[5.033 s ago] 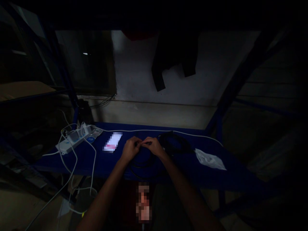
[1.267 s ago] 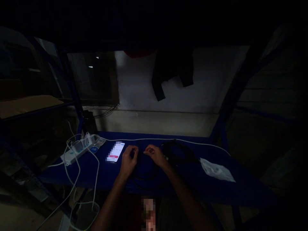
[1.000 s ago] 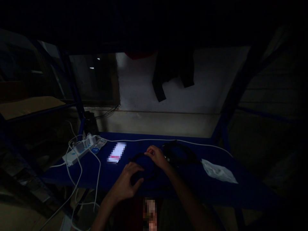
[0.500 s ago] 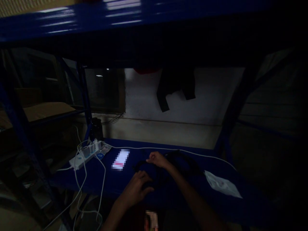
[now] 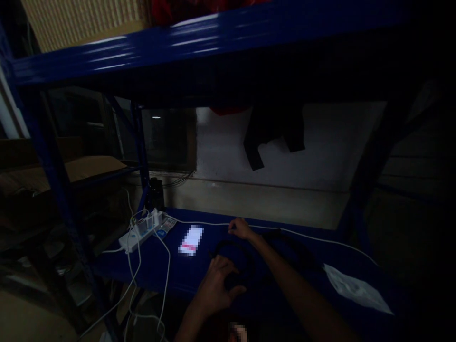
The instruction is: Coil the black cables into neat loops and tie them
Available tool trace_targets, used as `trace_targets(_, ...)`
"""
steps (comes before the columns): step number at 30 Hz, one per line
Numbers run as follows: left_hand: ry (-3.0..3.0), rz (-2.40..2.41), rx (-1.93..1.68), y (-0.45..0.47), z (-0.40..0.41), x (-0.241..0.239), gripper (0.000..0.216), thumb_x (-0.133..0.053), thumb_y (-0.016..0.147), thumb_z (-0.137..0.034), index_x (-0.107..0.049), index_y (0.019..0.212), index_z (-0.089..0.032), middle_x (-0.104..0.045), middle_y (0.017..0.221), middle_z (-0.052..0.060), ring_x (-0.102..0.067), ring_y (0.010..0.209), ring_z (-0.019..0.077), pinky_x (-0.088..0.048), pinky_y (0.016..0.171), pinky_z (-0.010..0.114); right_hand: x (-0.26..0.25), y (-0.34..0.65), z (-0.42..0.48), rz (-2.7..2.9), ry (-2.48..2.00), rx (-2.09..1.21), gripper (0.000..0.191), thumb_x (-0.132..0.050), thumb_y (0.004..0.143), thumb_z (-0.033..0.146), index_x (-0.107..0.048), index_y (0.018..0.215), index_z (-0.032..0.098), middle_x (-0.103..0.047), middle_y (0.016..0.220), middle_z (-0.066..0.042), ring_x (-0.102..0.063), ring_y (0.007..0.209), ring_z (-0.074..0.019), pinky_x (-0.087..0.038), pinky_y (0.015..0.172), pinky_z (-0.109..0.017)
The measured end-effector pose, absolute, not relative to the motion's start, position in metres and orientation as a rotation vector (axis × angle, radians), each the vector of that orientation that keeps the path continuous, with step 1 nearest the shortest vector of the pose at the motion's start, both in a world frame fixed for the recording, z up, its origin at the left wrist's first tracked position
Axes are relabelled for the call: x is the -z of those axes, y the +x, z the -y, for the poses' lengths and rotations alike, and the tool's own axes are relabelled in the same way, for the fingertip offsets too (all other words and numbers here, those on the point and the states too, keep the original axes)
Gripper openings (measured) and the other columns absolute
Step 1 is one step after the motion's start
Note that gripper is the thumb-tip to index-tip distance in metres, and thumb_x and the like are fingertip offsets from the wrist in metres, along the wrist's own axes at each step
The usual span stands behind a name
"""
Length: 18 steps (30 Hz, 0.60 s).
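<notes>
Over the front of the blue shelf is my left hand (image 5: pixel 220 280), its fingers bent and thumb held apart, with a dark gap between them. The fingertips are partly lost in shadow; no grip on anything shows. A black strap or thick cable (image 5: pixel 245 248) curves on the shelf beside its knuckles and runs toward the right. Farther back, my right hand (image 5: pixel 240 229) is closed with the fingertips together. Whatever those fingers pinch, if anything, is too dark to see. More black strap-like material (image 5: pixel 290 244) lies behind my right forearm.
A lit phone (image 5: pixel 191 240) lies left of my hands. Farther left sits a white power strip (image 5: pixel 137 232) with plugs and tangled white cables. One white cable (image 5: pixel 302 233) crosses the back of the shelf. A clear plastic bag (image 5: pixel 356 287) lies right. The upper shelf (image 5: pixel 160 52) hangs overhead.
My right hand has moved a little farther back and left over the shelf. My left hand stays in nearly the same place. The whole view has shifted slightly.
</notes>
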<state>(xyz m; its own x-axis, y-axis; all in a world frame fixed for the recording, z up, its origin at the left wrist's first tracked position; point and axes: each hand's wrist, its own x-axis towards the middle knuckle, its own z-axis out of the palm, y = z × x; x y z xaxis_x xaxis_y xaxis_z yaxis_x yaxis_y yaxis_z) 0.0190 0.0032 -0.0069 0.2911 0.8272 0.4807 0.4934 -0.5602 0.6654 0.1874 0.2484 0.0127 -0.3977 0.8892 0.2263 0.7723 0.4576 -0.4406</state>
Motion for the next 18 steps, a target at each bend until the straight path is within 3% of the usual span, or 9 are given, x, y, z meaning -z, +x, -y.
trace_targets(7, 2.169, -1.160, -1.182, 0.016, 0.003, -0.002, 0.036, -0.086, 0.076, -0.022, -0.074, 0.110, -0.023, -0.070, 0.117, 0.007, -0.059, 0.118, 0.0285, -0.040, 0.110, 0.046, -0.002, 0.197, -0.249, 2.343, -1.410, -0.281, 0.006, -0.073, 0.083, 0.023, -0.079, 0.084, 0.022, -0.077, 0.105, -0.008, -0.067, 0.110, -0.0274, -0.045, 0.100, -0.036)
trace_targets(13, 2.142, -1.174, -1.198, 0.017, 0.005, -0.003, 0.032, -0.084, 0.077, -0.023, -0.075, 0.107, -0.023, -0.070, 0.117, 0.008, -0.060, 0.117, 0.0291, -0.041, 0.109, 0.046, 0.001, 0.202, -0.247, 2.351, -1.431, -0.251, 0.014, -0.077, 0.084, 0.030, -0.078, 0.096, 0.022, -0.074, 0.113, -0.010, -0.063, 0.113, -0.0297, -0.042, 0.098, -0.039)
trace_targets(18, 2.122, -1.176, -1.236, 0.018, 0.005, 0.000, 0.031, -0.084, 0.077, -0.022, -0.075, 0.106, -0.023, -0.071, 0.116, 0.008, -0.061, 0.117, 0.0297, -0.040, 0.110, 0.048, 0.001, 0.198, -0.245, 2.336, -1.402, -0.289, 0.006, -0.073, 0.086, 0.025, -0.077, 0.088, 0.021, -0.073, 0.109, -0.011, -0.063, 0.109, -0.0297, -0.042, 0.097, -0.040)
